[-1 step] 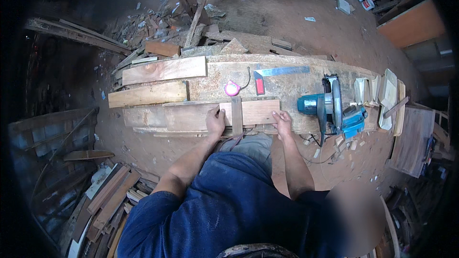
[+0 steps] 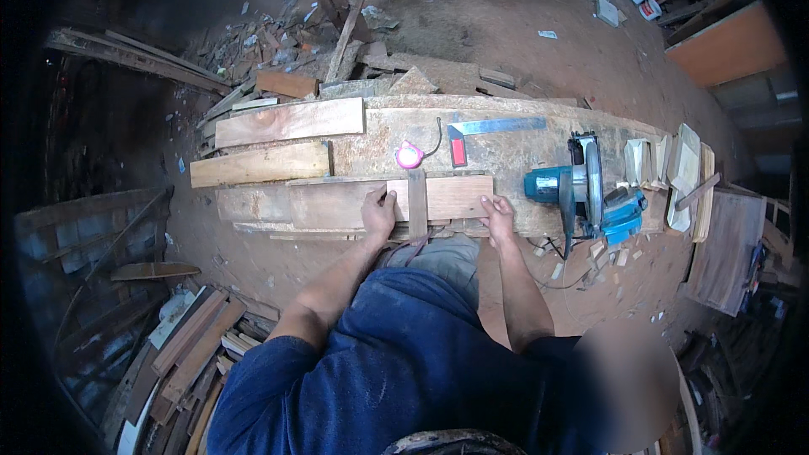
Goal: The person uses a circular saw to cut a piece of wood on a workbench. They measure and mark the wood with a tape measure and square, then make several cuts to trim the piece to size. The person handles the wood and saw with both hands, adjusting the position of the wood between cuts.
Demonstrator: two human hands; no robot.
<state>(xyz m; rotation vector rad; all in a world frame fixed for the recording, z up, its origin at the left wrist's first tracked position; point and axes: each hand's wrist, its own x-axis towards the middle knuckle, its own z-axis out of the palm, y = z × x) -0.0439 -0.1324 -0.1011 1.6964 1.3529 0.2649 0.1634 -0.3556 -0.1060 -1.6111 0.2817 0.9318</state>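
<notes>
A short light-brown wooden board (image 2: 459, 199) lies lengthwise along the near side of the workbench (image 2: 522, 147). My left hand (image 2: 378, 212) is closed at the board's left end, thumb and fingertips against it. At the other end, my right hand (image 2: 499, 216) pinches the corner, its fingers bent round the edge. Between my hands a narrow dark wood strip (image 2: 418, 206) crosses the board at a right angle. A pink tape measure (image 2: 409, 155) sits just beyond the strip's far end. Longer planks (image 2: 329, 205) extend leftward from my left hand.
A teal circular saw (image 2: 566, 185) stands right of my right hand, its cord hanging off the near edge. A try square (image 2: 497, 126) with a red handle lies at the back. Two planks (image 2: 288, 122) rest at left, and pale wood blocks (image 2: 684, 160) at the right end.
</notes>
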